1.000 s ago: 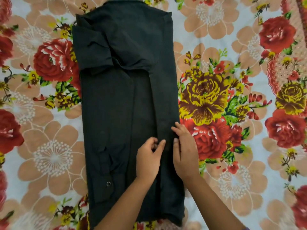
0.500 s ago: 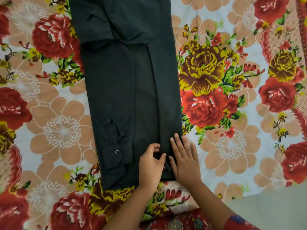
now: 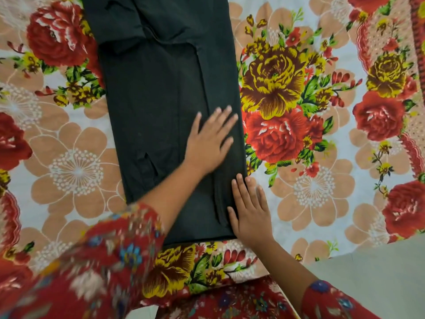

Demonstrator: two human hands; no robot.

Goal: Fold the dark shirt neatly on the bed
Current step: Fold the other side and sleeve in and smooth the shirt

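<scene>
The dark shirt point(image 3: 149, 107) lies on the bed as a long narrow strip, its sides folded inward and a sleeve bunched near the top. My left hand point(image 3: 210, 139) lies flat on the right half of the shirt with fingers spread and straight. My right hand point(image 3: 249, 211) rests flat along the shirt's lower right edge, partly on the cloth and partly on the sheet. The shirt's top end runs out of view.
A floral bedsheet point(image 3: 322, 157) with red, yellow and tan flowers covers the bed on both sides of the shirt. The bed's near edge and a grey floor point(image 3: 379, 279) show at the lower right.
My left hand has opened and slid up the shirt's right fold. My right hand stays flat near the bottom right corner. The view has moved closer to the bed's near edge.
</scene>
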